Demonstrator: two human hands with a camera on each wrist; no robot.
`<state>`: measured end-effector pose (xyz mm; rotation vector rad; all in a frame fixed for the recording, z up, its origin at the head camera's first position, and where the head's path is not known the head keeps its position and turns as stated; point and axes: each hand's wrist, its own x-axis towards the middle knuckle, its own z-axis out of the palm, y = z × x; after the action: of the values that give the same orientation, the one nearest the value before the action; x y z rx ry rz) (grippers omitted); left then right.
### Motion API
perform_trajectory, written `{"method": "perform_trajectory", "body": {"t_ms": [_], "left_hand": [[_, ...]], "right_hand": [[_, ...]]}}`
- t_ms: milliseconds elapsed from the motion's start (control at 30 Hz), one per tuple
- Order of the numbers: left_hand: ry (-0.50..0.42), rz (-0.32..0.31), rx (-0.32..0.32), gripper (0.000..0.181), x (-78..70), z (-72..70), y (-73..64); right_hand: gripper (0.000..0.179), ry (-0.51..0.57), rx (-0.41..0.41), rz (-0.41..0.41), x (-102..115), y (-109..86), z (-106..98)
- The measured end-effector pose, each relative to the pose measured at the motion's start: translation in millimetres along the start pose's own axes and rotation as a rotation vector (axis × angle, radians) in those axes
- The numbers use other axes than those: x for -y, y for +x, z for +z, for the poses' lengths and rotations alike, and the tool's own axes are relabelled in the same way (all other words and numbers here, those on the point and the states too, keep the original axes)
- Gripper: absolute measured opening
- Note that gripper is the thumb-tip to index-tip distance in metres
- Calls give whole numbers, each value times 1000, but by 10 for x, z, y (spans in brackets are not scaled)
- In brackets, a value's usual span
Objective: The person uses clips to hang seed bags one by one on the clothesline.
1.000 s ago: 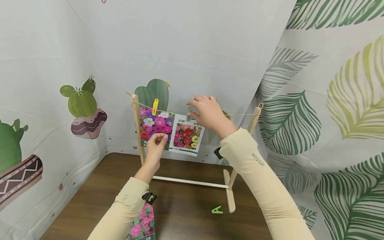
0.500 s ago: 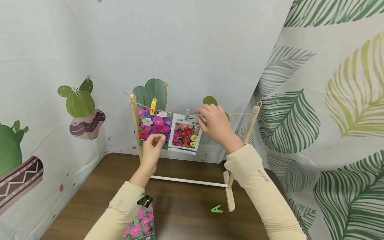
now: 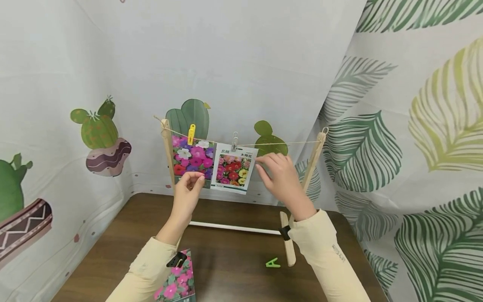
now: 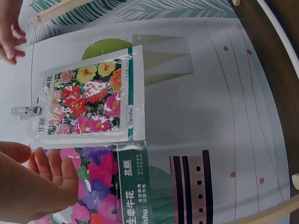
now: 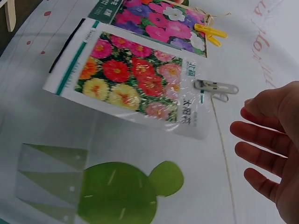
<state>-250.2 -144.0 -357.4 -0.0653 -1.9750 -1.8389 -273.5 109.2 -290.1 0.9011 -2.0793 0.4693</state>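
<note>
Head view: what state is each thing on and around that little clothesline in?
String: strung between two wooden posts
Yellow clip: closed on the string and petunia packet
Petunia packet: hanging
Grey clip: closed on the string and white packet
White packet: hanging, slightly tilted
Green clip: loose on the table
Pink-flower packet: lying on the table, partly covered
Left grip: loosely curled, nothing visibly held
Right grip: relaxed, holding nothing

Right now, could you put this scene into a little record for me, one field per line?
String: strung between wooden posts
Hanging: multicoloured flower packet with yellow clip; white-edged flower packet with pale clip
On the table: green clip; pink flower packet, partly hidden
Left hand: before the multicoloured flower packet, fingers loosely curled, holding nothing visible
Right hand: near the white-edged flower packet, holding nothing
</note>
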Motion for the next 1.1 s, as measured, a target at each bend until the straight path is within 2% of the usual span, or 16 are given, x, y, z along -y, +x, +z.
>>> {"method": "perform_trajectory", "body": {"t_ms": [233, 367, 467, 633, 833, 1100], "left_hand": [[60, 14, 18, 21, 35, -109, -73], [118, 49, 28, 18, 71, -188, -110], [186, 73, 43, 14, 121, -257, -136], [311, 77, 77, 12, 251, -366, -184], [384, 89, 88, 13, 393, -461, -274], [494, 111, 103, 15, 598, -595, -378]], "right_hand": [[15, 33, -10, 96, -50, -364, 19], [14, 33, -3, 153, -107, -576, 45], [15, 41, -7, 186, -151, -726, 65], [16, 40, -17, 242, -224, -942, 82], [16, 44, 34, 322, -304, -1188, 104], [17, 96, 100, 379, -393, -1511, 177]]}}
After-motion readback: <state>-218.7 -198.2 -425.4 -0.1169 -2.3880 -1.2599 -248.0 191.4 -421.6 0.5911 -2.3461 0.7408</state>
